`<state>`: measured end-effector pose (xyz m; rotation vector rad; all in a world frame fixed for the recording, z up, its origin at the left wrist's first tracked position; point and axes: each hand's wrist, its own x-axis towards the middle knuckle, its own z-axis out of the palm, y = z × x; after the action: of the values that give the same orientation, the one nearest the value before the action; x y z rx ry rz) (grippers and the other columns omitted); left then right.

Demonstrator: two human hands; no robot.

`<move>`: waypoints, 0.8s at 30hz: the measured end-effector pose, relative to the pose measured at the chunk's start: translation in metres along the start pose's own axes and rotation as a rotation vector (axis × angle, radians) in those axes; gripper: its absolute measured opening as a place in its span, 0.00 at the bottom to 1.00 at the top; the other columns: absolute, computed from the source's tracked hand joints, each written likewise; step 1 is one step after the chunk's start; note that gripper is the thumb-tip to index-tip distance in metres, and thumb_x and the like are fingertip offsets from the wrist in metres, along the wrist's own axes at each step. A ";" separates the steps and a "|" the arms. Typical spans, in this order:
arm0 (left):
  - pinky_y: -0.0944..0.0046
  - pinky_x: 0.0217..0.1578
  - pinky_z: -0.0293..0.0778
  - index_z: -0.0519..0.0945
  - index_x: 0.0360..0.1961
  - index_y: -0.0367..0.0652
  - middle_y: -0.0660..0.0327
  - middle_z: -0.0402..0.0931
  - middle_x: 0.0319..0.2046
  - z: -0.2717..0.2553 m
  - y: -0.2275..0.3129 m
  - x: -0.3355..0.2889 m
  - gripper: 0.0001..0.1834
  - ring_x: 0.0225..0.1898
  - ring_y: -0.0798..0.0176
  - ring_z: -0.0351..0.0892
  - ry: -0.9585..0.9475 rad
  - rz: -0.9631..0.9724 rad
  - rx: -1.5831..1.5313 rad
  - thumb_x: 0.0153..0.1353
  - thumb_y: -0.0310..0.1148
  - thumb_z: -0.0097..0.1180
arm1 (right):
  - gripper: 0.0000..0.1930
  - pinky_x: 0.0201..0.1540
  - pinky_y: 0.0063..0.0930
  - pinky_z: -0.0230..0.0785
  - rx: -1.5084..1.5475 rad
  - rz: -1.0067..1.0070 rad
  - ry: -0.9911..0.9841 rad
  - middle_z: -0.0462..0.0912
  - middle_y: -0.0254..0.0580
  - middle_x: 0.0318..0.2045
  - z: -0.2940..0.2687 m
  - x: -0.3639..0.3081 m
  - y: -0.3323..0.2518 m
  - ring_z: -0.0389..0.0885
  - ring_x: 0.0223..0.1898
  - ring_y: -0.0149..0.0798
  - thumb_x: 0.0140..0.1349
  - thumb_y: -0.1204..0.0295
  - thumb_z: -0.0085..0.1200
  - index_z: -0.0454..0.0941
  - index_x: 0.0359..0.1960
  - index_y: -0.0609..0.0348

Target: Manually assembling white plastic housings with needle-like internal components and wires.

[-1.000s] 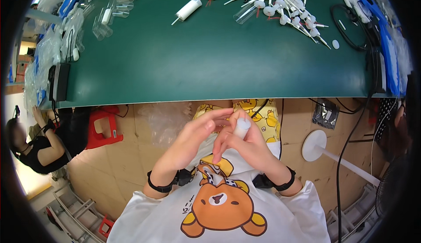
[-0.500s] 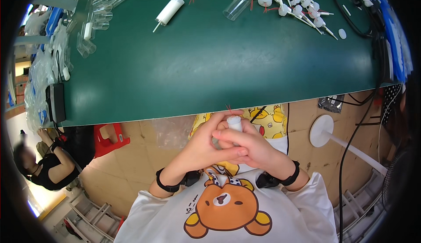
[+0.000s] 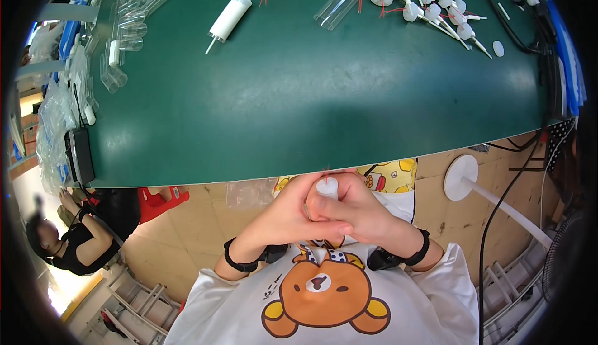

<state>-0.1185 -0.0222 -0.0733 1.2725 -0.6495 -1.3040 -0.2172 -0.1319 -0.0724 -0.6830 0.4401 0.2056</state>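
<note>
Just below the near table edge, both my hands are closed together around a white cylinder (image 3: 327, 187). Its round white end pokes up between the fingers; the rest is hidden in my grip. My left hand (image 3: 295, 200) wraps it from the left. From the right, my right hand (image 3: 360, 205) clasps it, thumb lying across its side. A bit of red wire shows at the fingertips. On the table, a similar white cylinder in a clear sleeve (image 3: 230, 18) lies with a thin white rod at one end and red wire at the other.
White rods with round caps and red wires (image 3: 430, 5) are heaped at the back right, beside a clear tube (image 3: 336, 9). More clear tubes (image 3: 131, 30) lie back left. A black box (image 3: 79, 155) stands at the left edge. A person (image 3: 84, 236) sits beyond a red stool (image 3: 161, 202).
My hands have closed more tightly around the cylinder, and less of its side shows now. They have shifted slightly down and left in view. The table scene has shifted a little too.
</note>
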 end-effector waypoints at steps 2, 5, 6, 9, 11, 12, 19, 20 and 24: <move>0.66 0.35 0.79 0.60 0.59 0.35 0.48 0.69 0.52 -0.001 0.001 -0.001 0.39 0.40 0.61 0.78 -0.017 -0.168 -0.131 0.47 0.27 0.66 | 0.15 0.19 0.18 0.59 0.030 0.018 0.021 0.73 0.30 0.20 0.000 0.000 -0.002 0.66 0.18 0.21 0.65 0.63 0.50 0.71 0.22 0.58; 0.67 0.42 0.73 0.64 0.56 0.36 0.56 0.73 0.44 0.005 0.010 -0.003 0.37 0.43 0.67 0.75 0.065 -0.288 -0.225 0.46 0.31 0.69 | 0.15 0.20 0.18 0.59 0.114 0.115 -0.030 0.72 0.30 0.20 -0.003 -0.004 -0.012 0.67 0.19 0.21 0.65 0.64 0.49 0.69 0.21 0.58; 0.68 0.42 0.72 0.64 0.55 0.36 0.58 0.74 0.42 0.007 0.010 -0.003 0.36 0.43 0.68 0.74 0.077 -0.279 -0.240 0.45 0.32 0.69 | 0.15 0.21 0.18 0.59 0.133 0.122 -0.039 0.72 0.30 0.20 -0.004 -0.005 -0.013 0.66 0.19 0.21 0.64 0.65 0.50 0.68 0.21 0.58; 0.69 0.35 0.75 0.63 0.55 0.36 0.58 0.73 0.41 0.009 -0.004 0.003 0.36 0.41 0.68 0.76 0.035 -0.085 -0.203 0.46 0.30 0.69 | 0.15 0.20 0.18 0.56 -0.013 0.047 -0.002 0.69 0.28 0.18 -0.003 -0.004 -0.015 0.63 0.18 0.20 0.61 0.68 0.54 0.66 0.19 0.57; 0.70 0.31 0.77 0.63 0.55 0.36 0.57 0.73 0.41 0.010 -0.008 0.006 0.37 0.40 0.68 0.77 0.002 -0.024 -0.162 0.45 0.27 0.70 | 0.15 0.19 0.18 0.53 -0.096 0.034 0.033 0.68 0.26 0.16 -0.002 -0.003 -0.021 0.61 0.17 0.19 0.57 0.69 0.57 0.65 0.17 0.56; 0.65 0.39 0.74 0.62 0.57 0.36 0.55 0.71 0.44 0.007 -0.011 0.006 0.40 0.44 0.64 0.74 0.012 0.051 0.004 0.44 0.31 0.71 | 0.16 0.19 0.18 0.52 -0.098 0.061 0.049 0.67 0.26 0.15 -0.001 -0.005 -0.025 0.61 0.17 0.19 0.56 0.70 0.58 0.64 0.16 0.56; 0.60 0.45 0.73 0.62 0.59 0.36 0.51 0.70 0.49 0.007 -0.015 0.004 0.45 0.47 0.59 0.73 0.057 -0.036 0.051 0.40 0.37 0.74 | 0.16 0.18 0.19 0.50 -0.093 0.141 0.138 0.66 0.25 0.13 -0.002 -0.004 -0.029 0.60 0.16 0.18 0.51 0.76 0.58 0.63 0.13 0.55; 0.60 0.44 0.73 0.63 0.57 0.35 0.51 0.70 0.48 0.010 -0.010 0.005 0.43 0.46 0.59 0.73 0.073 -0.122 -0.045 0.41 0.36 0.73 | 0.15 0.17 0.18 0.50 -0.069 0.143 0.127 0.66 0.26 0.12 -0.004 -0.003 -0.028 0.60 0.15 0.18 0.51 0.76 0.57 0.63 0.13 0.55; 0.66 0.29 0.82 0.63 0.54 0.35 0.56 0.72 0.43 0.019 -0.004 0.014 0.36 0.40 0.63 0.78 0.012 -0.227 -0.465 0.44 0.23 0.69 | 0.14 0.15 0.17 0.48 0.035 0.213 0.074 0.65 0.26 0.11 -0.009 -0.002 -0.029 0.59 0.12 0.18 0.51 0.77 0.56 0.63 0.13 0.56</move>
<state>-0.1344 -0.0404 -0.0759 0.9859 -0.1738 -1.5232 -0.2130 -0.1598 -0.0617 -0.6106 0.5869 0.3732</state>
